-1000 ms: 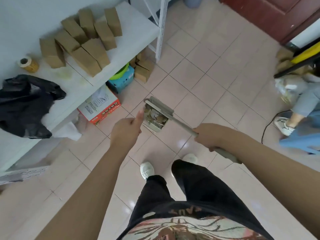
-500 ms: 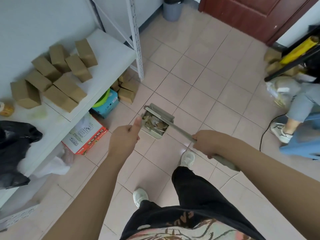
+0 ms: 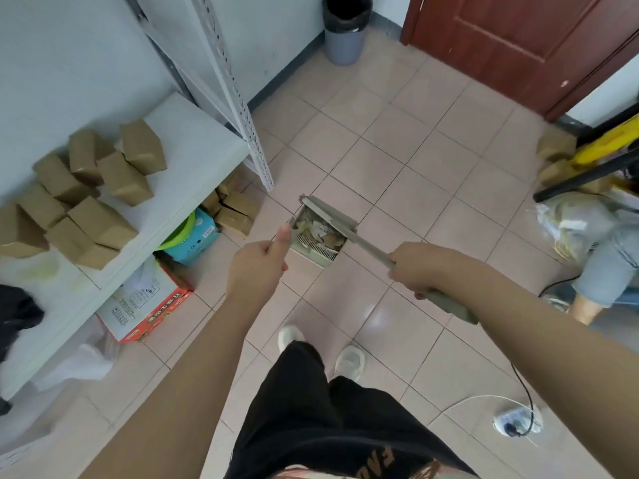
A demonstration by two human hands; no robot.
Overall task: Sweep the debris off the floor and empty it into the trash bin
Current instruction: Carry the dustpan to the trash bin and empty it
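While both hands stay closed, I note the left hand [image 3: 257,264] fisted on the dustpan [image 3: 320,233] handle, the right hand [image 3: 416,267] wrapped round the broom handle [image 3: 373,252]. Debris [image 3: 320,231] looks light and loose — paper scraps, I judge — so keep the pan level toward the trash bin [image 3: 345,29].

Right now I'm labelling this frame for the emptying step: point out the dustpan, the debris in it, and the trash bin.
dustpan [image 3: 320,254]: head view, on its ribbed front lip.
debris [image 3: 320,231]: head view, on the paper scraps inside the pan.
trash bin [image 3: 344,46]: head view, on its grey outer wall.

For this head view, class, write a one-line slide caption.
Right hand grips a broom handle, left hand holds the debris-filled dustpan; trash bin ahead.
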